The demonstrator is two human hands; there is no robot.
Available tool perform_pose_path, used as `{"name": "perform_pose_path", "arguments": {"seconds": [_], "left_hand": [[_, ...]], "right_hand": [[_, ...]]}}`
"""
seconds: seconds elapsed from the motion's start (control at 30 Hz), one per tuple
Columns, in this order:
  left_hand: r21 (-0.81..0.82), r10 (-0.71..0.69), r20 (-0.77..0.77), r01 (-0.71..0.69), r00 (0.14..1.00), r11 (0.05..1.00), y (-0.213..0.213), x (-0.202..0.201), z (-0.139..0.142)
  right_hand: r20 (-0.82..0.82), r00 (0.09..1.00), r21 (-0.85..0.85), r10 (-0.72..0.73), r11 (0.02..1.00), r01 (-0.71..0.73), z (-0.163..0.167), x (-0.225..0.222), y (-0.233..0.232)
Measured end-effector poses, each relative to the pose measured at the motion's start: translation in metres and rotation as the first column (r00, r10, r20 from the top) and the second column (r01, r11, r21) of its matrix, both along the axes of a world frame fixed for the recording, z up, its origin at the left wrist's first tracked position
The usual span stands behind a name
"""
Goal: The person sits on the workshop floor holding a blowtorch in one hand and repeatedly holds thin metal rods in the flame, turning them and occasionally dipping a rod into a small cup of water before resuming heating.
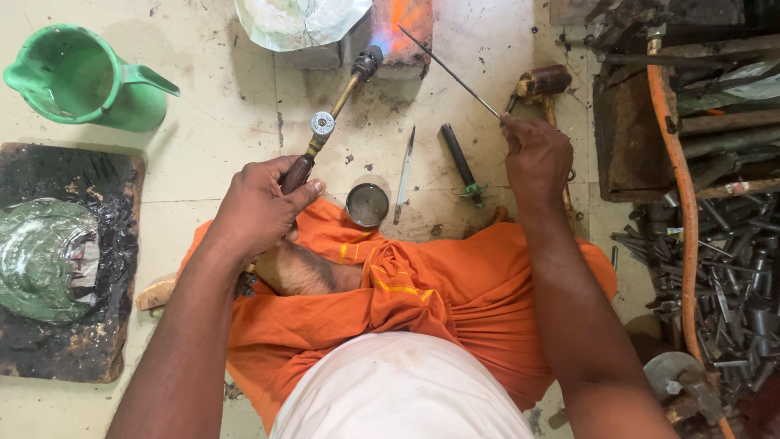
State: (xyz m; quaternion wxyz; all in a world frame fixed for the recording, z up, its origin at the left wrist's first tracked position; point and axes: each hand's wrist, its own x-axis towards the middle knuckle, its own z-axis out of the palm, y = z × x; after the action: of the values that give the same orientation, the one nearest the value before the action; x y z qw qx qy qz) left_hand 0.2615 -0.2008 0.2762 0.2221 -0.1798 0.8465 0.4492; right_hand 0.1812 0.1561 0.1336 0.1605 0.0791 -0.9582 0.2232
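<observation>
Seen from above, a person sits cross-legged on a tiled floor (227,106) in an orange cloth (455,284). The left hand (258,207) is wrapped tightly around the handle of a gas torch (333,110), whose blue and orange flame plays on a brick (404,28); the right hand (536,154) pinches a thin metal rod (449,71) between thumb and fingertips, its far tip reaching into the flame. A small round tin (367,203), a file (405,172) and a green jug (77,77) lie on the floor nearby.

Green jug (77,77), small tin (367,203), perhaps scrap metal (731,284).
</observation>
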Motion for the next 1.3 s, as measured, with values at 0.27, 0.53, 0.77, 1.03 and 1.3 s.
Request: {"name": "perform_pose_path", "arguments": {"seconds": [0.27, 0.53, 0.77, 1.03, 1.3], "left_hand": [[-0.001, 0.009, 0.007, -0.009, 1.0, 1.0, -0.001, 0.0, -0.001], [-0.004, 0.012, 0.021, -0.012, 1.0, 1.0, 0.001, -0.001, -0.001], [-0.011, 0.014, 0.028, -0.014, 1.0, 1.0, 0.005, 0.002, -0.005], [-0.018, 0.006, 0.026, -0.006, 1.0, 1.0, 0.006, 0.004, -0.006], [-0.024, -0.009, 0.011, 0.01, 1.0, 1.0, 0.006, 0.004, -0.006]], "right_hand": [[-0.018, 1.0, 0.012, 0.016, 1.0, -0.016, 0.0, -0.001, -0.001], [-0.01, 1.0, 0.017, 0.005, 1.0, -0.005, 0.0, 0.0, -0.001], [0.023, 1.0, 0.025, -0.009, 1.0, 0.008, -0.006, 0.005, 0.004], [-0.046, 0.999, 0.02, 0.022, 1.0, -0.021, -0.011, 0.0, 0.005], [-0.043, 0.999, -0.007, 0.006, 1.0, -0.007, -0.005, 0.005, 0.007]]}}
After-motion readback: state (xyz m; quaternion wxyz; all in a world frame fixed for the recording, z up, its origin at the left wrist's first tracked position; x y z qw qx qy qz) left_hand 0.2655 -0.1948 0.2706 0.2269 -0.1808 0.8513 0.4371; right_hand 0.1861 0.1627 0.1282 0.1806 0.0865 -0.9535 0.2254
